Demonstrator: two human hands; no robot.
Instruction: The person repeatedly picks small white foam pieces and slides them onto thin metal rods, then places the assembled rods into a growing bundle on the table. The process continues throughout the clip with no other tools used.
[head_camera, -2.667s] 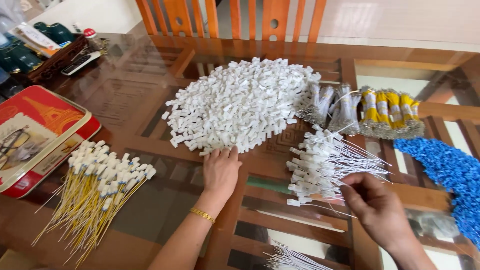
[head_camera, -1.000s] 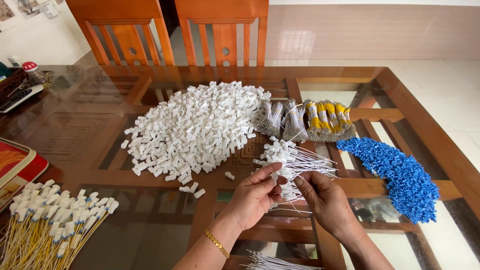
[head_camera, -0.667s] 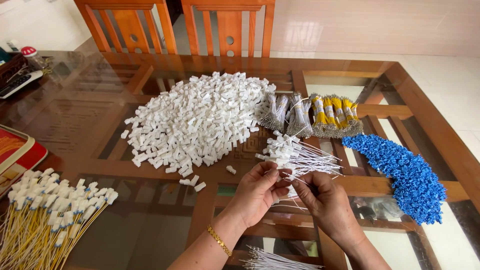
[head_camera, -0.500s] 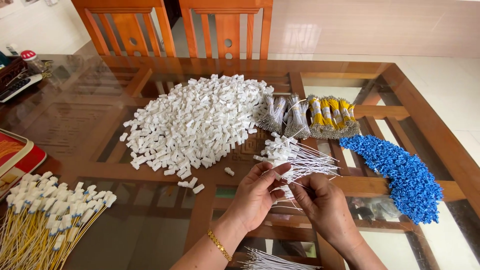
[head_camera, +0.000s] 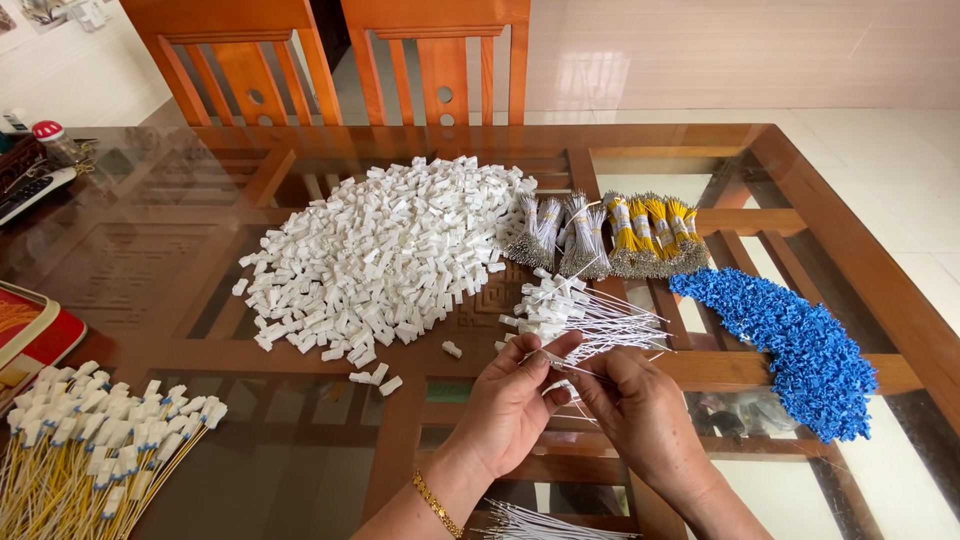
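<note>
Two hands meet above the glass-topped wooden table (head_camera: 830, 230): left hand (head_camera: 510, 400) fingers pinch a small white plastic connector (head_camera: 552, 356), right hand (head_camera: 640, 410) fingers grip a thin white wire (head_camera: 590, 368). Boxy white connectors (head_camera: 390, 260) heap beside nubbly blue ones (head_camera: 800, 345); pale tiled floor (head_camera: 900, 150) beyond.

A glass-topped bench (head_camera: 150, 260) with a brown wooden frame filled the scene, its surface reflecting daylight. Two orange-brown wooden chairs (head_camera: 435, 60) stood at its far side. Beyond them, pale glossy floor tiles (head_camera: 880, 170) ran to a light wall (head_camera: 720, 50).
</note>
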